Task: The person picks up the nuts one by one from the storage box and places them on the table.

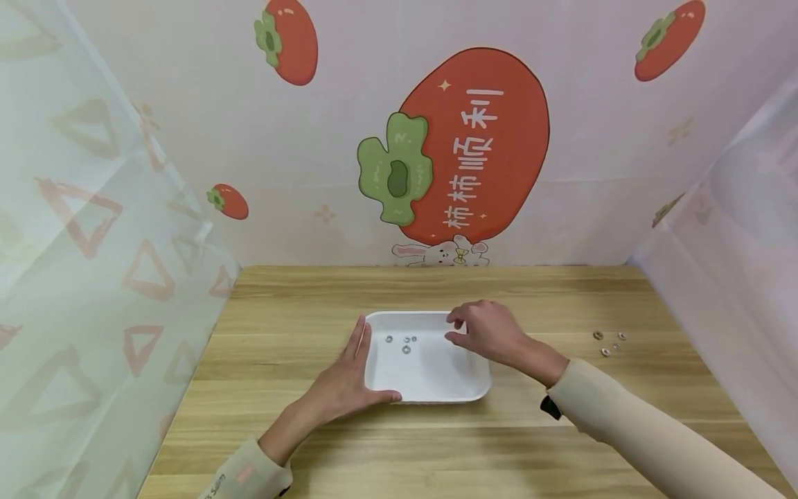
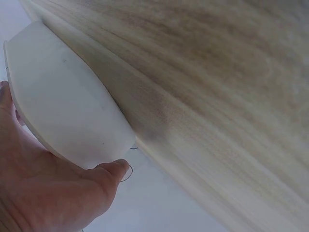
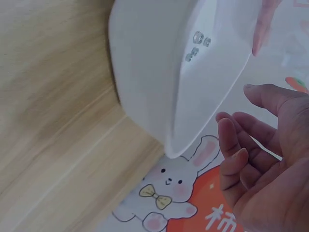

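A white tray sits on the wooden table. My left hand rests against its left side, fingers straight along that edge and thumb across the front rim. In the left wrist view the thumb touches the tray's outer wall. Several small metal nuts lie inside the tray, toward its left back part in the head view. Over the tray's right back part hovers my right hand. The right wrist view shows its fingers loosely bent, thumb apart, with nothing between them.
Several more small metal rings or nuts lie scattered on the table to the right of the tray. A patterned cloth wall rises behind the table's back edge, with further cloth hanging at both sides.
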Available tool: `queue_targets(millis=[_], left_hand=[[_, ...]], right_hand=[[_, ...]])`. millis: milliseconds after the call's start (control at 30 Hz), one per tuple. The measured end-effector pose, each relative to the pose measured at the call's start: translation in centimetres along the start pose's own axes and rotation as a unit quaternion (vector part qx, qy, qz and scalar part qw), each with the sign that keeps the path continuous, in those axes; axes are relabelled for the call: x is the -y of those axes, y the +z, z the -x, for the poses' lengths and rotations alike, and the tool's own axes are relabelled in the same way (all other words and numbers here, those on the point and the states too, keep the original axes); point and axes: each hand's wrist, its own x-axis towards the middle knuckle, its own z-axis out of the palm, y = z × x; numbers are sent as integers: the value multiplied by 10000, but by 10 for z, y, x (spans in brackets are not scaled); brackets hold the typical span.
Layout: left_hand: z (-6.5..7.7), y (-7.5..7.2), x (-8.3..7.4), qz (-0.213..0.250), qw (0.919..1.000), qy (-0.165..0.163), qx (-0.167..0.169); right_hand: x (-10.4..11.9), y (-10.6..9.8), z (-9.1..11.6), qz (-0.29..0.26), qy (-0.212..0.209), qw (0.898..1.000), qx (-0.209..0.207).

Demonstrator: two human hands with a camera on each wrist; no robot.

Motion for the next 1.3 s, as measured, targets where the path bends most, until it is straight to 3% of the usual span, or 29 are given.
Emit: queue_targets(millis=[467, 833, 1300], left_hand=[[0, -1, 2, 138, 9999, 26, 25], [1, -1, 2, 93, 9999, 122, 21], [2, -2, 2, 104, 9997, 208, -26]], right_hand=[[21, 13, -30, 67, -333, 9966, 747], [32, 25, -47, 137, -325, 9901, 1360], [44, 45, -65, 411, -757, 9827, 1639]])
